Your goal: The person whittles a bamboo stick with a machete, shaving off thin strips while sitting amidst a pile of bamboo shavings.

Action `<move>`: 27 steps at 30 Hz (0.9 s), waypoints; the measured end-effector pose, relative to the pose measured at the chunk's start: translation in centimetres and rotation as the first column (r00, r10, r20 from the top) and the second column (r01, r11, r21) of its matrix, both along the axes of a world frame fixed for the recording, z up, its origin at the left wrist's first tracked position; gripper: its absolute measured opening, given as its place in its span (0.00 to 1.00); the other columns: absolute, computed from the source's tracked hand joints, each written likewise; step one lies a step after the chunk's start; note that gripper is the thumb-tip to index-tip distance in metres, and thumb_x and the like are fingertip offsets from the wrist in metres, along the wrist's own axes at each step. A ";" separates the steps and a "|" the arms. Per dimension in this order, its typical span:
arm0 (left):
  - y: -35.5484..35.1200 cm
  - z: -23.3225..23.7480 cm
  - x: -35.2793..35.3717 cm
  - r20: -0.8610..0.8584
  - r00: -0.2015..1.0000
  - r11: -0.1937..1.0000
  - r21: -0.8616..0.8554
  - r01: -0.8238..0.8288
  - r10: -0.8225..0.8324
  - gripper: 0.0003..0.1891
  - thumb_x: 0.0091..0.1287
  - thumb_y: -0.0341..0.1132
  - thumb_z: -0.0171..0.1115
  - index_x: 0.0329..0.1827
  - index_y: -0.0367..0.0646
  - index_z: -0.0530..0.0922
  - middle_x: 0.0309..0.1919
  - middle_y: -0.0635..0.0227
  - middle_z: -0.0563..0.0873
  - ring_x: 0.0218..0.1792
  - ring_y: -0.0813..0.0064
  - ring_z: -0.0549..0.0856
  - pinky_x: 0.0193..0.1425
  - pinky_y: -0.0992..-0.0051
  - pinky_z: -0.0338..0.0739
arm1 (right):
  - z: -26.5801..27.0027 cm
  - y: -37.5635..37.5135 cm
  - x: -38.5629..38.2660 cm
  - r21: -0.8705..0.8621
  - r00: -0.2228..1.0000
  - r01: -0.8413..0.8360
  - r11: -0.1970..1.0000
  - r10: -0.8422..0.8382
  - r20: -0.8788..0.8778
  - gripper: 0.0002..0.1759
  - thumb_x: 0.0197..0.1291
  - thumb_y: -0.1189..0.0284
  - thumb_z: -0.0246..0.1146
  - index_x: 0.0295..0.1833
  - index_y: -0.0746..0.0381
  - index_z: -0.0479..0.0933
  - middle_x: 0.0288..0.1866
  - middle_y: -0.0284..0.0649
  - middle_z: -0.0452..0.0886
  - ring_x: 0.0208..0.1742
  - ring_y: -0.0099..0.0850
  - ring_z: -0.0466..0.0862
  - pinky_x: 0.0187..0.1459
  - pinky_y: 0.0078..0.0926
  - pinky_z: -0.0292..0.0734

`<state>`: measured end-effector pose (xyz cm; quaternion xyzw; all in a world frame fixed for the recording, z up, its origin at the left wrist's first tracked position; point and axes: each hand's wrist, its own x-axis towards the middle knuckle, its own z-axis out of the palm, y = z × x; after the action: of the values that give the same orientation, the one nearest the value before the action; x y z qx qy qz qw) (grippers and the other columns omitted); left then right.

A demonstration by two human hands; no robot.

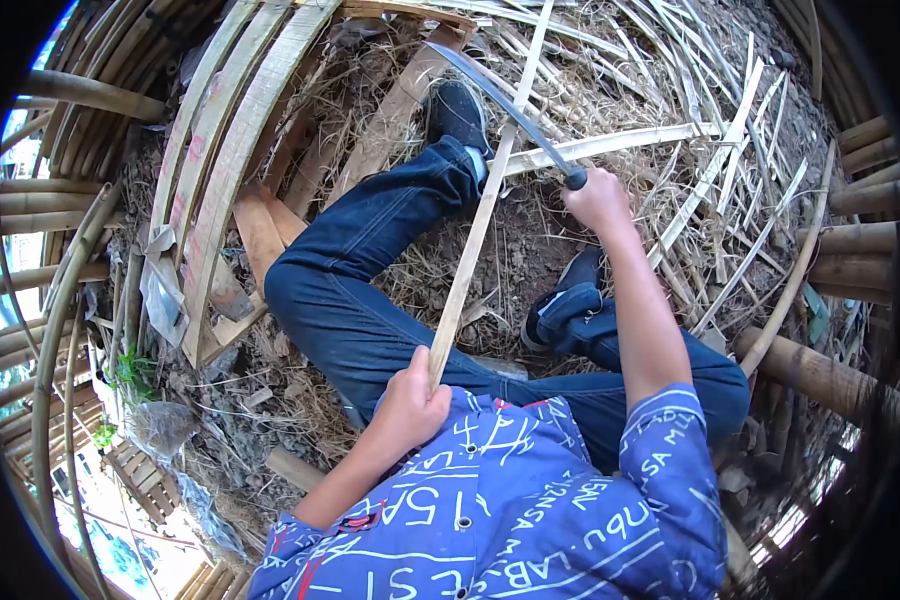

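A long, pale bamboo strip point(475, 245) runs from my lap up to the top of the view. My left hand point(410, 402) is closed around its near end, close against my body. My right hand point(600, 203) grips the dark handle of a long-bladed knife point(482, 82), its slightly curved blade pointing up and to the left. Near its middle the blade overlaps the strip in this view. Another split strip point(610, 147) lies crosswise behind the knife handle.
My bent legs in jeans point(355, 310) spread to both sides. Bamboo shavings and slivers point(610, 60) cover the ground ahead. A slatted wooden pallet point(235, 150) leans at the left. Bamboo pole walls point(45, 205) curve around, and a thick pole point(820, 375) juts in at right.
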<state>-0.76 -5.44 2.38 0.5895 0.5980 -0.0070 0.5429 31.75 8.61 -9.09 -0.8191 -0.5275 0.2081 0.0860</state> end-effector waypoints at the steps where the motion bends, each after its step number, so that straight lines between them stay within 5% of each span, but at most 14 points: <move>1: 0.1 -0.1 0.2 0.027 0.999 1.000 0.019 -0.017 0.017 0.12 0.61 0.30 0.57 0.39 0.35 0.64 0.21 0.40 0.76 0.29 0.37 0.80 0.31 0.52 0.72 | 0.3 -0.8 -0.5 -0.005 0.996 -0.018 1.000 0.017 -0.091 0.17 0.50 0.61 0.63 0.36 0.66 0.84 0.35 0.59 0.84 0.42 0.53 0.85 0.50 0.47 0.79; 5: 1.3 -0.3 1.1 0.021 1.000 0.997 0.076 0.003 -0.005 0.13 0.63 0.31 0.59 0.39 0.34 0.64 0.21 0.42 0.77 0.29 0.38 0.81 0.32 0.52 0.72 | 2.7 -5.9 -5.3 -0.016 0.923 -0.063 0.998 0.052 -0.382 0.13 0.46 0.65 0.67 0.36 0.61 0.85 0.32 0.53 0.85 0.38 0.52 0.86 0.45 0.44 0.81; 7: 1.3 -0.9 1.3 0.039 0.998 0.998 0.051 -0.048 0.046 0.12 0.62 0.29 0.62 0.40 0.33 0.67 0.18 0.56 0.74 0.19 0.72 0.74 0.24 0.67 0.68 | 5.4 -8.8 -7.8 -0.007 0.898 -0.161 0.987 0.143 -0.416 0.11 0.44 0.65 0.67 0.33 0.60 0.84 0.29 0.52 0.84 0.36 0.50 0.86 0.44 0.45 0.81; 14: 0.6 -2.2 1.8 0.093 0.995 0.997 0.055 -0.052 0.047 0.13 0.63 0.28 0.61 0.46 0.32 0.70 0.31 0.51 0.82 0.34 0.65 0.81 0.41 0.63 0.74 | 6.7 -13.5 -11.8 0.029 0.811 -0.299 0.954 0.270 -0.520 0.12 0.43 0.64 0.67 0.30 0.61 0.83 0.24 0.52 0.82 0.31 0.52 0.84 0.39 0.45 0.81; 16: 0.3 -3.3 1.2 0.160 0.986 0.991 0.116 -0.069 0.050 0.16 0.65 0.32 0.59 0.51 0.32 0.70 0.31 0.42 0.81 0.36 0.41 0.83 0.42 0.56 0.75 | 6.4 -13.7 -12.0 0.035 0.823 -0.302 0.953 0.279 -0.495 0.11 0.42 0.65 0.68 0.29 0.62 0.81 0.24 0.53 0.81 0.31 0.53 0.83 0.37 0.46 0.80; 17: 0.4 -3.3 1.2 0.157 0.986 0.990 0.119 -0.070 0.051 0.16 0.65 0.32 0.59 0.51 0.32 0.70 0.31 0.42 0.81 0.36 0.41 0.83 0.42 0.56 0.75 | 6.6 -13.7 -12.0 0.039 0.821 -0.304 0.952 0.282 -0.496 0.11 0.42 0.65 0.68 0.29 0.62 0.81 0.24 0.53 0.81 0.31 0.53 0.83 0.37 0.46 0.80; 19: 0.4 -3.2 1.3 0.151 0.984 0.995 0.031 -0.097 0.091 0.14 0.63 0.25 0.58 0.51 0.31 0.72 0.33 0.56 0.82 0.36 0.68 0.81 0.45 0.66 0.75 | 7.0 -13.8 -11.8 0.033 0.825 -0.353 0.935 0.328 -0.460 0.10 0.41 0.67 0.68 0.28 0.62 0.80 0.24 0.53 0.81 0.31 0.53 0.83 0.38 0.46 0.80; 22: 0.5 -2.9 1.4 0.114 0.993 0.999 0.043 0.024 -0.029 0.14 0.63 0.25 0.57 0.51 0.30 0.73 0.31 0.58 0.81 0.34 0.70 0.79 0.43 0.67 0.74 | 7.1 -14.0 -12.0 0.013 0.838 -0.421 0.907 0.395 -0.377 0.10 0.40 0.67 0.67 0.27 0.61 0.80 0.24 0.52 0.81 0.31 0.53 0.83 0.39 0.47 0.80; 27: -0.3 -2.5 1.2 0.117 0.992 0.998 0.048 -0.044 0.038 0.11 0.60 0.26 0.58 0.39 0.34 0.65 0.22 0.60 0.73 0.24 0.74 0.74 0.27 0.68 0.69 | 4.2 -12.2 -9.5 -0.043 0.913 -0.310 0.950 0.285 -0.293 0.11 0.39 0.66 0.67 0.29 0.59 0.82 0.28 0.50 0.84 0.34 0.51 0.85 0.41 0.46 0.80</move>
<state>0.43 -5.73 -0.10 0.5901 0.5773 0.0534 0.5619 22.25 -3.57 -4.90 -0.6939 -0.6186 0.3571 0.0916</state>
